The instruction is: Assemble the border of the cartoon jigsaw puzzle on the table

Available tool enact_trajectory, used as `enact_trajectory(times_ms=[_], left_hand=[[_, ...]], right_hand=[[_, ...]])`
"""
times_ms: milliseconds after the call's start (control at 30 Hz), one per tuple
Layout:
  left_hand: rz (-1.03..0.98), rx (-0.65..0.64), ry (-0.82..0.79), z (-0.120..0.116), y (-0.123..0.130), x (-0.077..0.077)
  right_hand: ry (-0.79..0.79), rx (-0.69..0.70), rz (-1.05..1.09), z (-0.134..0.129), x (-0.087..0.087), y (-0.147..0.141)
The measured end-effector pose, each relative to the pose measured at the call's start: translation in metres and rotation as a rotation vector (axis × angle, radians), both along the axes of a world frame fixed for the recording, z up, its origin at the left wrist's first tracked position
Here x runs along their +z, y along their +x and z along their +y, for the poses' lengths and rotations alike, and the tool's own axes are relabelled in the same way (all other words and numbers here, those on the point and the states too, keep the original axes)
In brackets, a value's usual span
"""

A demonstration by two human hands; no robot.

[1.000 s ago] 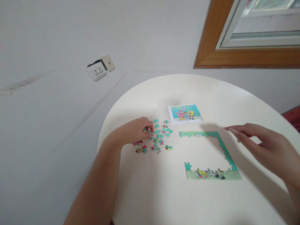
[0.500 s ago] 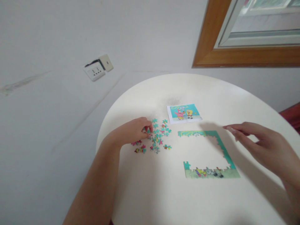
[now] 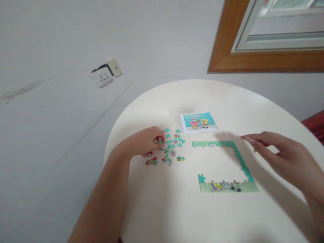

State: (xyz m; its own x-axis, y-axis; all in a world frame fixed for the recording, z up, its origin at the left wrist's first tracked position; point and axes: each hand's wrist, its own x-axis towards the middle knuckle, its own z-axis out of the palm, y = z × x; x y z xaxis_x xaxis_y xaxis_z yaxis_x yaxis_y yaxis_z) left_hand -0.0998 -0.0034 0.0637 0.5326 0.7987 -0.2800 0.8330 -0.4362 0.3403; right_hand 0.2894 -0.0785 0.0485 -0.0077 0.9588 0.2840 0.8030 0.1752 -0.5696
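Note:
My left hand (image 3: 149,140) is among the loose puzzle pieces (image 3: 169,146), its thumb and fingertips closed at a piece on the pile's left side. The fingers partly cover that piece. To the right lies a partly joined jigsaw border (image 3: 244,165), green-blue with cartoon figures along the bottom; its left side has a gap and its middle shows bare table. Just right of the border, my right hand (image 3: 278,155) hovers with thumb and index finger pressed together, and no piece shows between them. Behind the border lies a picture card (image 3: 199,122) of cartoon characters.
Everything lies on a round white table (image 3: 162,209) whose far edge is near a pale wall. A power socket (image 3: 102,77) is on the wall at the left. A wood-framed window (image 3: 265,60) is at the upper right, and something red (image 3: 315,125) shows beyond the table's right edge.

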Motion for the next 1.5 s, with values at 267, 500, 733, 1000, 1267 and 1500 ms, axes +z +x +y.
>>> enact_trajectory(times_ms=[267, 500, 733, 1000, 1267, 1500], left_hand=[[-0.001, 0.000, 0.008, -0.001, -0.001, 0.000], [-0.013, 0.006, 0.000, 0.000, -0.002, -0.003], [0.000, 0.010, -0.009, 0.000, 0.001, -0.001], [-0.005, -0.011, -0.001, -0.001, -0.001, -0.001], [-0.013, 0.015, 0.001, -0.001, 0.001, 0.000], [-0.042, -0.015, 0.033, -0.003, 0.013, -0.003]], right_hand=[[-0.006, 0.002, -0.028, 0.000, 0.000, 0.002], [0.023, 0.011, -0.025, 0.000, -0.003, 0.003], [0.020, 0.007, -0.020, 0.001, -0.003, 0.002], [0.022, 0.006, -0.022, 0.000, -0.003, 0.004], [0.015, 0.003, -0.021, 0.000, -0.003, 0.004], [0.038, 0.014, -0.035, 0.000, 0.002, 0.001]])
